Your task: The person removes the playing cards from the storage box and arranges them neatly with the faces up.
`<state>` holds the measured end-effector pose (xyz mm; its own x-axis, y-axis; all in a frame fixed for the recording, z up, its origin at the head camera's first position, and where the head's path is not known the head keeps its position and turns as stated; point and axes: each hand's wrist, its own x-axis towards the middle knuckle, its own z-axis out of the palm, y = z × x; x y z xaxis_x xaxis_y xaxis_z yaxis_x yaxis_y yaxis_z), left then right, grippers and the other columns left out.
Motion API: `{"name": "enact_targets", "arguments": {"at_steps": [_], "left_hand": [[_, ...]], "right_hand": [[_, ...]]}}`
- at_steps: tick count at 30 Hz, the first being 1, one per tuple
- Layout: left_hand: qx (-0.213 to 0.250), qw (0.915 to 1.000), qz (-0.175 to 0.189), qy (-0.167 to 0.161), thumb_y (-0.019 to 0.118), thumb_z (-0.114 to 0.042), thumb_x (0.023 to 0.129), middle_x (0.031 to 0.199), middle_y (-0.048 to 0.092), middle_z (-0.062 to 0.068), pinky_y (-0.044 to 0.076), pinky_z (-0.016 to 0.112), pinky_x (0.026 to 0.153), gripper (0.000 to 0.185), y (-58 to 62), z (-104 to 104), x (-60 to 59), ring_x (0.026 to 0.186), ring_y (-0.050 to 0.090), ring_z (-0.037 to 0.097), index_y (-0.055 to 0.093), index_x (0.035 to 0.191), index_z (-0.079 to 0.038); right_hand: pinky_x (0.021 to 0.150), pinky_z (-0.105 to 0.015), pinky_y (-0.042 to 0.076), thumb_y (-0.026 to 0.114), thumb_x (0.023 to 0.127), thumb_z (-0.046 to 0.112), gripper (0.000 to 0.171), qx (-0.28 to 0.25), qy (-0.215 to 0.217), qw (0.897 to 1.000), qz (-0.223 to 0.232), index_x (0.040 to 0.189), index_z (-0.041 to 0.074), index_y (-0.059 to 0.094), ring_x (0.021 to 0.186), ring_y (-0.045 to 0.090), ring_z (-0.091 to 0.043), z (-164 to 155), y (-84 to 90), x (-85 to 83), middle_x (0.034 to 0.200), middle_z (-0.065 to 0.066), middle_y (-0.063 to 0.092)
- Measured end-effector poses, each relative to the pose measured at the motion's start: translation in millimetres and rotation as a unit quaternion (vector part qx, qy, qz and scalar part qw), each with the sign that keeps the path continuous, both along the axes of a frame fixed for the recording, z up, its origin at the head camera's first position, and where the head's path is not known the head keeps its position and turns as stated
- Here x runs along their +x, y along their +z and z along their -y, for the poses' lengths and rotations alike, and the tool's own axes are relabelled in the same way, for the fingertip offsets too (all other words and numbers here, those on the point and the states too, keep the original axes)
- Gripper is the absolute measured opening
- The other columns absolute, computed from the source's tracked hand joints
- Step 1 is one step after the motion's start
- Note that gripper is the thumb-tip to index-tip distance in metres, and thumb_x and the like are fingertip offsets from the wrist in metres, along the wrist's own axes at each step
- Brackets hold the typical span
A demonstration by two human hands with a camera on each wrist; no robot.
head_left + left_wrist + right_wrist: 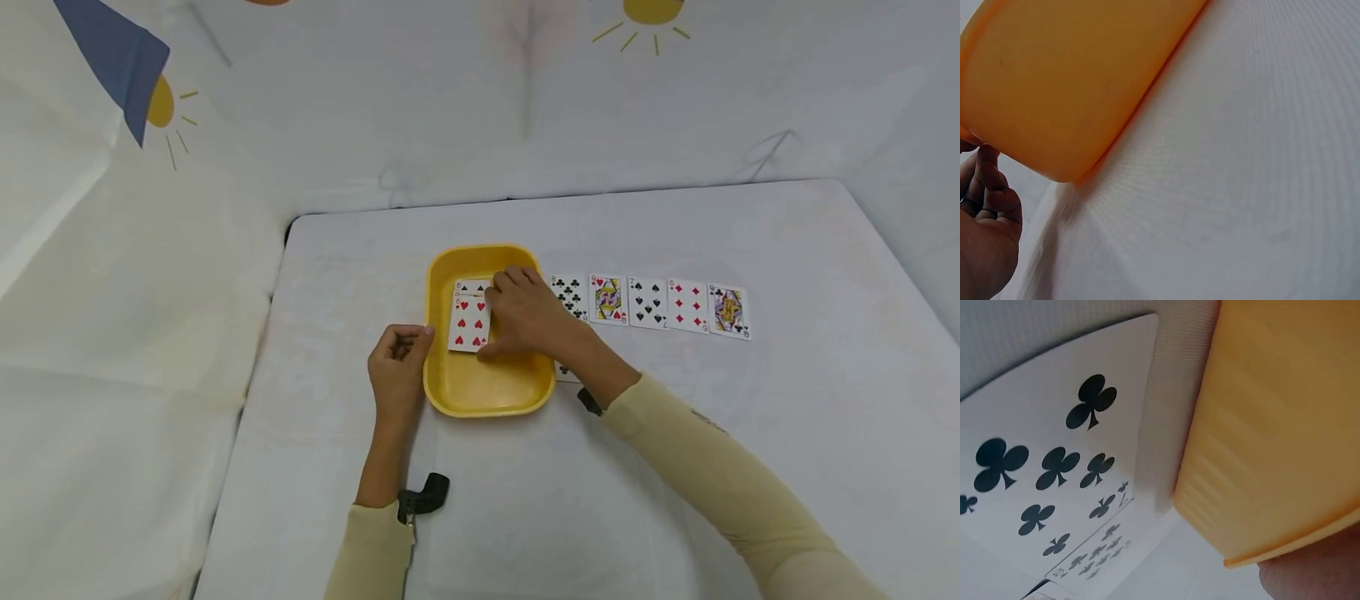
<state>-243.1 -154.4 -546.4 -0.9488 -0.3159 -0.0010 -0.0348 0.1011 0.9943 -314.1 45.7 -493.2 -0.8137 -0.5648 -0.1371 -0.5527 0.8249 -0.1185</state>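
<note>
Reaching into the yellow tray [480, 392], the right hand [525, 312] pinches a red hearts card [470, 325] between thumb and curled fingers, on top of a black-suited card [472, 288] marked 6 at its corner. The left hand [397, 367] rests against the tray's left rim with fingers curled, thumb touching the edge. To the right of the tray, five cards lie face up in a row on the white table [787, 433]: an 8 of clubs [570, 296], a queen [608, 299], a 7 of spades [648, 302], a 6 of diamonds [688, 306] and another face card [728, 311].
</note>
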Motion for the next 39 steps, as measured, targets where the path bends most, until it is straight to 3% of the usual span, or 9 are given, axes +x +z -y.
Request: {"name": "enact_targets", "arguments": {"at_steps": [9, 15, 39], "left_hand": [[0.004, 1.0000, -0.009, 0.000, 0.075, -0.031, 0.092, 0.091, 0.064, 0.008, 0.049, 0.020, 0.065, 0.024, -2.1, 1.1, -1.4, 0.077, 0.057, 0.021, 0.069, 0.098, -0.008], [-0.008, 0.9999, -0.014, 0.004, 0.074, -0.033, 0.092, 0.091, 0.065, 0.009, 0.050, 0.021, 0.065, 0.027, -1.5, 0.0, -0.9, 0.077, 0.058, 0.022, 0.070, 0.098, -0.008], [-0.007, 0.9999, -0.007, 0.001, 0.074, -0.037, 0.092, 0.093, 0.065, 0.008, 0.051, 0.021, 0.066, 0.031, -3.3, 5.9, -1.5, 0.079, 0.059, 0.021, 0.069, 0.100, -0.007]], "right_hand": [[0.110, -0.047, 0.027, 0.075, 0.071, 0.071, 0.089, 0.001, 0.018, 1.000, -0.025, 0.127, 0.002, 0.060, 0.120, 0.039, -0.031, -11.2, 13.5, 8.6, 0.121, -0.013, 0.052], [0.109, -0.048, 0.028, 0.076, 0.071, 0.071, 0.088, -0.007, 0.030, 0.999, -0.043, 0.124, 0.002, 0.061, 0.119, 0.040, -0.031, -22.3, 20.3, 16.0, 0.119, -0.012, 0.053], [0.113, -0.049, 0.025, 0.082, 0.069, 0.065, 0.092, -0.092, -0.012, 0.995, -0.022, 0.132, 0.002, 0.059, 0.125, 0.038, -0.030, -74.9, 34.1, 45.4, 0.123, -0.012, 0.053]]}}
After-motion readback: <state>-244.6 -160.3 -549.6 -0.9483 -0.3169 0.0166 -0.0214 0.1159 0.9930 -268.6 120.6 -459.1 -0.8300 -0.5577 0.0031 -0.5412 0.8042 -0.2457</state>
